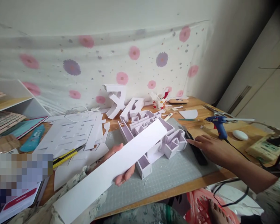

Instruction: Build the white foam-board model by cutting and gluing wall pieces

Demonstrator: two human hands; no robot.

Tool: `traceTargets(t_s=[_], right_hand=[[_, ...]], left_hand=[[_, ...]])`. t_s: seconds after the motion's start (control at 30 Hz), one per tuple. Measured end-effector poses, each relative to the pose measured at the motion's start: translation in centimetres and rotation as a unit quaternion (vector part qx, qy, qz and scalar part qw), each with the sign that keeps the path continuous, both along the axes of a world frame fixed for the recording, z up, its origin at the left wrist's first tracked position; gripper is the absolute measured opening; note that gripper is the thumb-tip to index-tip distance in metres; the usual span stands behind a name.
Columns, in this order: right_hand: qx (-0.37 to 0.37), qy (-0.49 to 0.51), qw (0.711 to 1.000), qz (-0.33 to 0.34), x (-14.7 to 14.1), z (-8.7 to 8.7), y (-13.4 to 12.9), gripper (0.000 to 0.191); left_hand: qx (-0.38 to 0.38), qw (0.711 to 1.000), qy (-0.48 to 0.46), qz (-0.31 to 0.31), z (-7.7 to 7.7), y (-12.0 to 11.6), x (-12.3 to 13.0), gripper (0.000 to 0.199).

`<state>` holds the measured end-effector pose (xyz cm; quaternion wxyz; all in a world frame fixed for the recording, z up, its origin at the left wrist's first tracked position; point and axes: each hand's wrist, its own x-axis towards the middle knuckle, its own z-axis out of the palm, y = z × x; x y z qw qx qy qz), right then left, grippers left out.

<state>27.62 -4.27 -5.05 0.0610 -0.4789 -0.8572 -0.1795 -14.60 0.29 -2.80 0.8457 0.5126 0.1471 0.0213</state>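
My left hand (124,177) holds a long white board strip (114,168), fingers wrapped around its edges from below. The strip slants up across the mat and hides part of a white construction (175,143) built of upright walls and small compartments. My right hand (208,147) is to the right of that construction, over a long black tool (196,151) lying on the grey cutting mat (168,177). Its fingers stretch leftward and the index fingertip is at the tool's edge; I cannot tell whether it presses on it.
Cut white sheets (72,133) and a yellow utility knife (65,158) lie at left. White folded shapes (115,101) and a paper tub (159,103) stand behind. At right are a blue glue gun (220,126), scissors (216,112), a white oval object (240,135) and a power strip (263,149).
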Motion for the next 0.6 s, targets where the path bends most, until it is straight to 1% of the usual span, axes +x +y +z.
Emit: traceTargets(t_s=[0.03, 0.07, 0.13, 0.17, 0.2, 0.23, 0.27, 0.3, 0.33, 0.37, 0.43, 0.53, 0.6], right_hand=[[0.016, 0.008, 1.0, -0.006, -0.1, 0.3, 0.0, 0.05], [0.048, 0.028, 0.998, -0.011, -0.4, 0.9, -0.2, 0.045], [0.137, 0.092, 0.986, -0.004, -1.7, 2.7, -0.9, 0.037], [0.17, 0.128, 0.977, 0.017, -2.8, 3.8, -1.4, 0.041], [0.181, 0.159, 0.969, 0.058, -4.2, 4.9, -2.1, 0.05], [0.175, 0.182, 0.962, 0.102, -5.6, 5.9, -2.8, 0.06], [0.153, 0.18, 0.962, 0.14, -7.2, 6.7, -3.4, 0.069], [0.131, 0.161, 0.965, 0.157, -8.6, 7.4, -4.0, 0.075], [0.122, 0.146, 0.967, 0.172, -9.9, 7.7, -4.5, 0.077], [0.113, 0.129, 0.967, 0.186, -10.9, 7.9, -4.8, 0.076], [0.1, 0.106, 0.968, 0.207, -12.3, 7.6, -5.1, 0.069], [0.08, 0.105, 0.966, 0.22, -12.8, 6.6, -4.8, 0.061], [0.07, 0.115, 0.966, 0.221, -12.6, 6.2, -4.5, 0.061]], left_hand=[[0.003, 1.0, 0.001, -0.003, 0.1, -0.2, 0.1, 0.084], [0.005, 1.0, 0.002, -0.008, 0.1, -0.4, 0.1, 0.085], [0.008, 1.0, 0.001, -0.013, 0.0, -0.9, 0.4, 0.084], [0.009, 1.0, -0.001, -0.013, -0.1, -1.2, 0.6, 0.082], [0.011, 1.0, -0.005, -0.01, -0.2, -1.6, 0.8, 0.079], [0.012, 1.0, -0.009, -0.006, -0.3, -1.9, 1.0, 0.076], [0.013, 1.0, -0.012, -0.001, -0.3, -2.3, 1.2, 0.074], [0.012, 1.0, -0.013, 0.002, -0.2, -2.6, 1.4, 0.071], [0.008, 1.0, -0.012, 0.0, -0.1, -2.9, 1.6, 0.069], [0.001, 1.0, -0.01, -0.006, 0.1, -3.2, 1.7, 0.066], [-0.019, 0.999, -0.011, -0.032, 0.5, -3.6, 1.9, 0.062], [-0.031, 0.998, -0.026, -0.046, 0.8, -3.8, 1.9, 0.062], [-0.031, 0.998, -0.028, -0.043, 0.6, -3.8, 1.8, 0.063]])
